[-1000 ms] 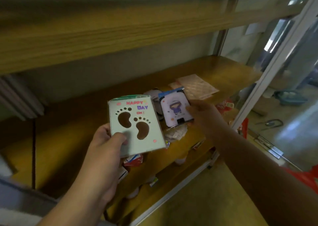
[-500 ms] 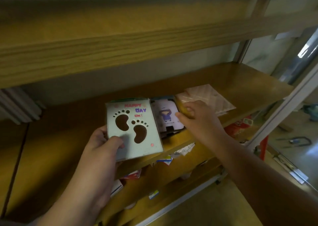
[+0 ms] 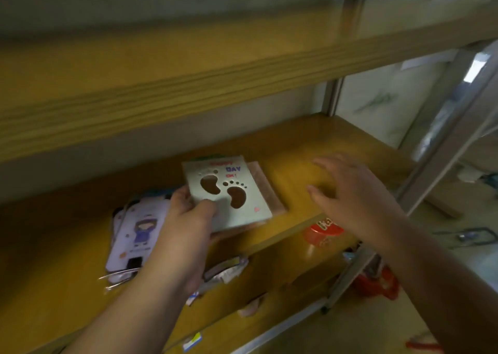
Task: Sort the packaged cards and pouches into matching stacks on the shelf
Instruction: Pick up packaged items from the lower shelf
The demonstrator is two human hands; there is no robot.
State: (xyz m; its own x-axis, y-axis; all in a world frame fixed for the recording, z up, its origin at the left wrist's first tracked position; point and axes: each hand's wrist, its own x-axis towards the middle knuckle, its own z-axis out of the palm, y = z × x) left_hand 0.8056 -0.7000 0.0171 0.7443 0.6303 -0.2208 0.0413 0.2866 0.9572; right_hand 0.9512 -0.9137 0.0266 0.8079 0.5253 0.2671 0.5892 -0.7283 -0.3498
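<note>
My left hand (image 3: pixel 186 227) grips a pale green packaged card with two brown footprints (image 3: pixel 229 192), held low over a pinkish patterned pouch stack (image 3: pixel 266 189) on the wooden shelf (image 3: pixel 323 148). The pink stack shows only along the card's right edge. Left of my hand lies a stack of white cards with a purple cartoon figure (image 3: pixel 138 232), flat on the shelf. My right hand (image 3: pixel 353 194) hovers over the shelf to the right of the card, fingers spread, holding nothing.
An upper wooden shelf (image 3: pixel 188 84) overhangs closely above. A red round tin (image 3: pixel 323 232) and several small packets sit on the lower shelf below the front edge. A metal upright (image 3: pixel 442 148) stands at the right.
My left hand has carried the footprint card rightward over the pink stack. My right hand let go of the purple-figure card, which now lies on the shelf at the left, and opened.
</note>
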